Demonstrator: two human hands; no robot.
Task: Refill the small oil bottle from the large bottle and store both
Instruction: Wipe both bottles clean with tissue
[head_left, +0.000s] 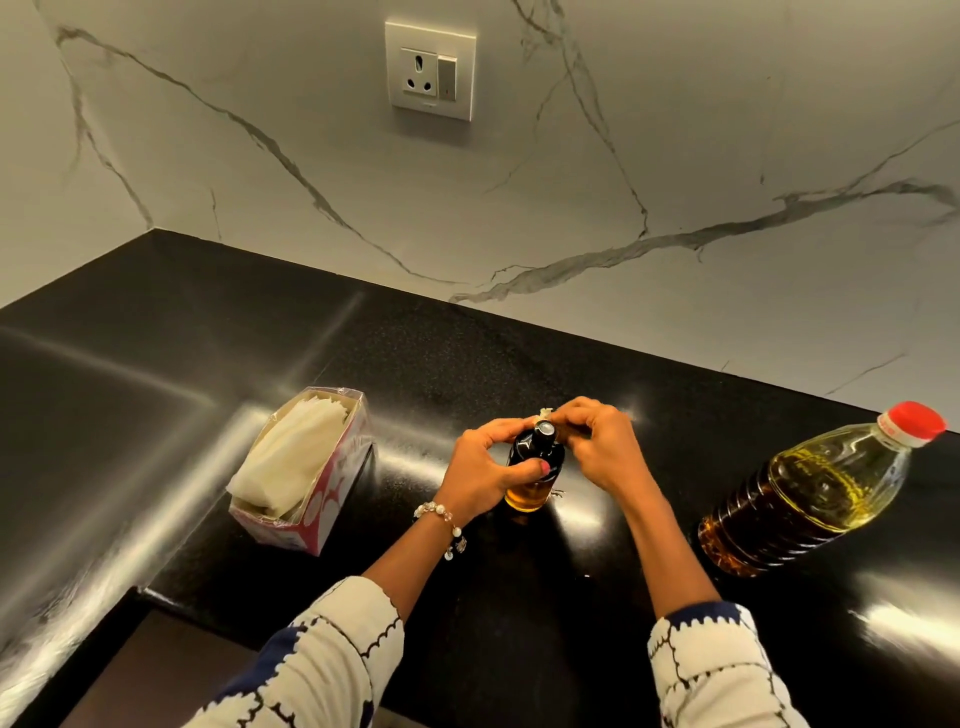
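Note:
The small oil bottle (535, 470) stands on the black counter (467, 353), dark at the shoulder with a little amber oil at its base. My left hand (483, 467) is wrapped around its body. Fingers of my right hand (605, 447) pinch a small pale piece at the bottle's neck; what it is I cannot tell. The bottle's dark round top shows between the hands. The large oil bottle (810, 488) stands apart at the right, clear plastic, mostly full of golden oil, its red cap (914, 422) on.
An open tissue box (301, 473) with white paper sits on the counter left of the hands. A marble wall with a socket (430, 70) rises behind. The counter's front edge steps in at the lower left.

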